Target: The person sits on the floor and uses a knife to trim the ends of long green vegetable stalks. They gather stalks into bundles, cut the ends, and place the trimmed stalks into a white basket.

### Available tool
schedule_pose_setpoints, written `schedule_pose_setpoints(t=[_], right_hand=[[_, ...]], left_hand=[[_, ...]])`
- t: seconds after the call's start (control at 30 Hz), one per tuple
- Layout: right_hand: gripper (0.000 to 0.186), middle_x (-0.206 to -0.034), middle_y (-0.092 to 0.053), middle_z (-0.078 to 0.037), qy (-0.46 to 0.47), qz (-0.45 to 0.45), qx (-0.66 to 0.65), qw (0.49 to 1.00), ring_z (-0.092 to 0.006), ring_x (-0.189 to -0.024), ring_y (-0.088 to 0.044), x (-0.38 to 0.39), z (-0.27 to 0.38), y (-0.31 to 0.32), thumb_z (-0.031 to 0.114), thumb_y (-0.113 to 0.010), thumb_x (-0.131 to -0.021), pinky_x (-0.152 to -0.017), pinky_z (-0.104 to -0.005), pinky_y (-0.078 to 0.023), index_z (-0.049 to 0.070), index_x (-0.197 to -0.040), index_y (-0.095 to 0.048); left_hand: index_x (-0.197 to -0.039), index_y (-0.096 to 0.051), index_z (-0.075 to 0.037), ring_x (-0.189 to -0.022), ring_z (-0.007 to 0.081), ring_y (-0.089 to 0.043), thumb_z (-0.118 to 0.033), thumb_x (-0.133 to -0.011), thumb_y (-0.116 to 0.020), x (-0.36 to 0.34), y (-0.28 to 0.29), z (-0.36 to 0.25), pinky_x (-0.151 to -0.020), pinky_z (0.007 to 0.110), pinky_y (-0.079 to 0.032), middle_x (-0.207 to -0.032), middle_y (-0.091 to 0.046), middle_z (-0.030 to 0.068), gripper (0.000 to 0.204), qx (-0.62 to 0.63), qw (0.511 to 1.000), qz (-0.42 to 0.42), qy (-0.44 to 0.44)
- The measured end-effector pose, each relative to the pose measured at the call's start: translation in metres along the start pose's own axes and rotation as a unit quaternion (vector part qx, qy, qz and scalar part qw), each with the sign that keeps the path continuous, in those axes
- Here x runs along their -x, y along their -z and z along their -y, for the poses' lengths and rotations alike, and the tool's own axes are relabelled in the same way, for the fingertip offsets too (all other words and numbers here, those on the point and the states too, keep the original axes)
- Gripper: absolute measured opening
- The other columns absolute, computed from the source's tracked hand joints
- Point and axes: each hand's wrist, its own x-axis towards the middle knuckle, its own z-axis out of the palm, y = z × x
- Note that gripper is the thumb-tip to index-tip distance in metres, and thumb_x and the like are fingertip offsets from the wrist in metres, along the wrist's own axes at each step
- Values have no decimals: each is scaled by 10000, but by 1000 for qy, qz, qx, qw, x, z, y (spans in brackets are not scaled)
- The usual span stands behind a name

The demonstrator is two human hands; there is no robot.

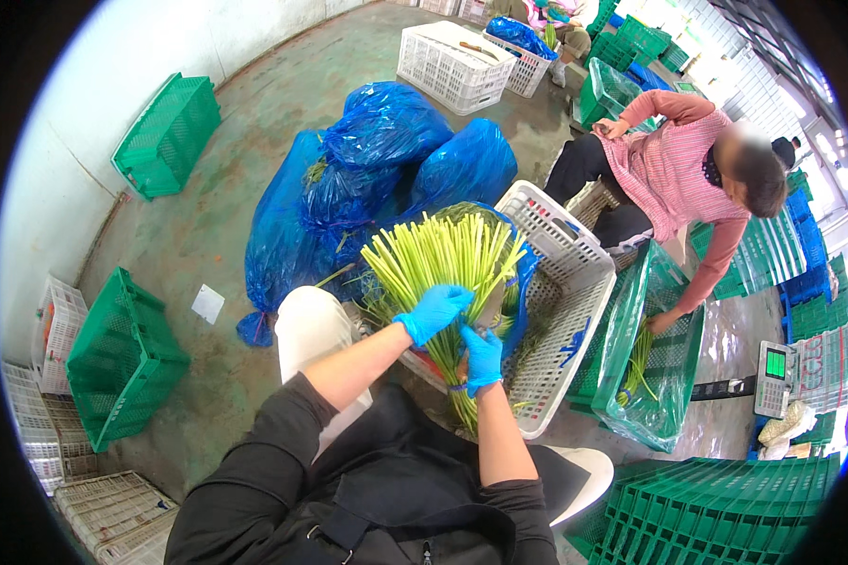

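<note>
Both gloved hands — stalk bundle

The bundle of green stalks fills the space straight ahead, with the white crate close behind it on the right. Blue bags wall off the far side. A lined green crate and another person's arm block the right. Bare concrete floor lies open to the left, up to the tilted green crate.
</note>
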Motion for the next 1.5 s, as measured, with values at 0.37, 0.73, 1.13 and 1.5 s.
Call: schedule_pose_setpoints(t=[0.37,0.73,1.13,1.5], right_hand=[[121,-678,-539,35,8,30,21,999,-61,-583,-448,4,1,0,128,-634,-766,-519,-230,-346,35,-834,-595],[117,-722,-599,-11,20,17,44,999,-66,-596,-461,10,0,0,144,-628,-802,-559,-228,-360,41,-846,-596],[128,-795,-637,-30,-14,24,73,997,-73,-607,-488,3,19,0,124,-625,-807,-582,-231,-387,40,-900,-597],[130,-782,-606,-7,-20,32,43,998,-72,-603,-484,-13,39,-23,152,-579,-827,-542,-210,-368,71,-928,-586]], left_hand=[[-957,-628,-51,-562,43,-394,-229,-876,-536,10,6,-13,-497,197,-321,-686,-506,-42,216,33,992,77,-96],[-906,-559,-102,-564,46,-376,-261,-897,-472,-7,19,-21,-506,193,-324,-659,-421,-56,181,249,967,-45,-14],[-929,-566,-76,-531,64,-371,-265,-896,-485,-36,39,-27,-495,199,-324,-619,-397,-43,208,315,949,-7,14],[-1088,-579,-5,-571,84,-448,-174,-893,-483,-17,27,-29,-540,219,-384,-672,-511,-8,275,332,920,198,68]])
